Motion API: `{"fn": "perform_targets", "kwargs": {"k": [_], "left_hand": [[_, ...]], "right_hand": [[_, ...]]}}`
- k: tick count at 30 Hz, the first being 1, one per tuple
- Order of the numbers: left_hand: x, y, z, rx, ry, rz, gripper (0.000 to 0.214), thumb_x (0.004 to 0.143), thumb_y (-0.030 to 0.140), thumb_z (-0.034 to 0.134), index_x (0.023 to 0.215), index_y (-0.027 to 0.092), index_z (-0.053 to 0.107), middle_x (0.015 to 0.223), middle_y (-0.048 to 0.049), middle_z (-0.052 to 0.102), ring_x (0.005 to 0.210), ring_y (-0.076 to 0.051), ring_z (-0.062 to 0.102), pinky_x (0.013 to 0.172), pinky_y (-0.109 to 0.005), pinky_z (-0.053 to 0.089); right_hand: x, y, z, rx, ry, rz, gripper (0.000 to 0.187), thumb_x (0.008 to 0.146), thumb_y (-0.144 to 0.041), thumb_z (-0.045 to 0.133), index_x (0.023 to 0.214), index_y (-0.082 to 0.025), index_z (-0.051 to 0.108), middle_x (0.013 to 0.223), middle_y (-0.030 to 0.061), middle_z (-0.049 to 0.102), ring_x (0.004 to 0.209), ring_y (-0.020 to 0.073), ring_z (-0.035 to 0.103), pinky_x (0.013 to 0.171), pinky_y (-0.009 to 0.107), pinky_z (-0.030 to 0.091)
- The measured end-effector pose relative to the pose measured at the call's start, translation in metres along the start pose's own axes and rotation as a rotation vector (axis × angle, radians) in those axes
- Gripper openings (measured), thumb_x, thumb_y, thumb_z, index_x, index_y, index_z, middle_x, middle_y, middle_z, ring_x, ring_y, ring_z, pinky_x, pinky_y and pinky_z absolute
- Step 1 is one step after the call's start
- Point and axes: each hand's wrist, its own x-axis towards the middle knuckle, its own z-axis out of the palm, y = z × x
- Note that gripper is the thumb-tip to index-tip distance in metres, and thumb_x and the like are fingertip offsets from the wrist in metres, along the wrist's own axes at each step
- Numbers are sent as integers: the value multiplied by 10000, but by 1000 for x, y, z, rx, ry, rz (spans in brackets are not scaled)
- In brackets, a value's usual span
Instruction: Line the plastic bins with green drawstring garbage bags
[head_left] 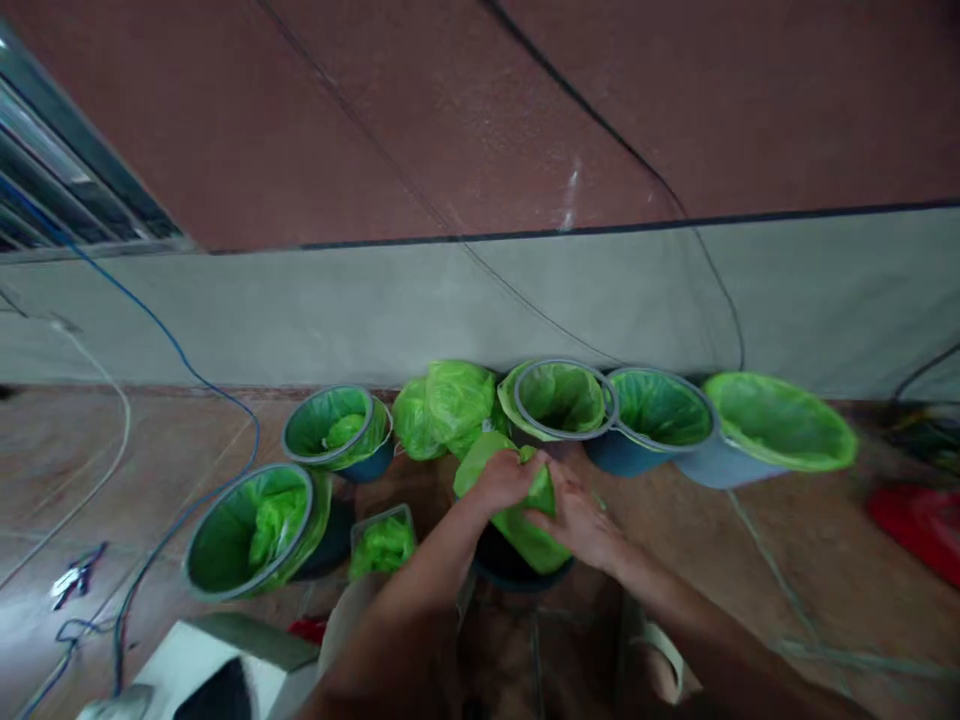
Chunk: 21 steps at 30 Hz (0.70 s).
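Note:
A green plastic bag (536, 530) hangs between my two hands, partly inside a dark bin (517, 575) in front of me. My left hand (506, 480) grips the bag's upper edge with its fingers closed. On the bag's other side, my right hand (574, 510) pinches the plastic, thumb and fingers bent around it. Just beyond the hands stand a bin with a grey rim ring (609, 420) and a green liner, and a heap of bunched green bags (457, 400).
Lined bins stand along the wall: a blue one (619, 455), a pale one (750, 465), and two at left (367, 465) (330, 545). A small box (405, 515) holds green bags. A blue cable (180, 350), keys (75, 580) and a red object (915, 525) lie around.

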Motion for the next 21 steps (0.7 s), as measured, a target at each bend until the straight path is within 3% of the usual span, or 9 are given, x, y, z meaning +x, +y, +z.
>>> {"fn": "perform_targets", "kwargs": {"k": [2,4,6,8,10,13,16,19,21], "left_hand": [[-5,5,2,28,40,10,558,938,541,360,636,163,638,669,-96,669,723,-206,661,664,-304,491],[-16,11,-5,73,110,49,533,938,521,387,645,163,651,699,-95,674,778,-219,672,732,-322,511],[-32,15,-23,81,192,164,443,923,481,461,702,165,679,804,-96,699,870,-227,675,822,-343,522],[-51,13,-51,9,302,285,323,898,438,539,828,174,711,992,-99,709,1010,-229,654,924,-357,507],[-71,-1,-81,-116,477,316,281,891,410,570,995,191,712,1181,-100,667,1134,-223,610,1000,-362,476],[-97,-48,-112,-294,702,198,326,881,431,589,1101,210,685,1277,-95,625,1195,-235,576,1038,-387,449],[-113,-112,-106,-633,699,-110,531,820,505,647,1247,191,606,1290,-133,618,1182,-276,589,987,-408,478],[-117,-164,-72,-1025,618,-414,721,819,602,601,1429,259,430,1450,-133,498,1278,-302,526,966,-414,482],[-111,-187,-49,-1258,512,-507,791,826,674,527,1497,329,293,1537,-119,393,1317,-314,489,932,-441,496]], "right_hand": [[-3,-3,15,-25,-22,100,498,827,-271,557,1292,-97,524,1156,200,669,1069,312,653,904,440,521],[0,-4,16,-42,-53,174,312,846,-200,472,1093,-110,640,942,160,723,874,284,708,799,383,542],[8,-5,7,19,-33,171,278,868,-201,423,971,-149,675,831,115,728,802,257,715,756,339,540],[21,-10,-4,141,43,109,288,893,-246,405,969,-189,677,861,81,734,859,238,711,786,314,535],[38,-21,-13,256,123,39,285,894,-280,417,1006,-219,672,944,57,737,958,229,690,847,316,525],[70,-49,-16,369,153,-21,269,861,-269,466,1029,-232,673,990,42,736,993,227,666,886,341,509],[107,-85,-4,481,126,-48,257,837,-254,484,1001,-224,680,955,37,735,918,219,666,846,338,504],[143,-113,27,605,126,-31,242,821,-293,497,942,-201,686,905,45,728,915,230,656,826,345,494],[161,-124,58,732,126,17,242,801,-334,522,921,-193,677,883,49,723,936,233,646,824,344,491]]}}
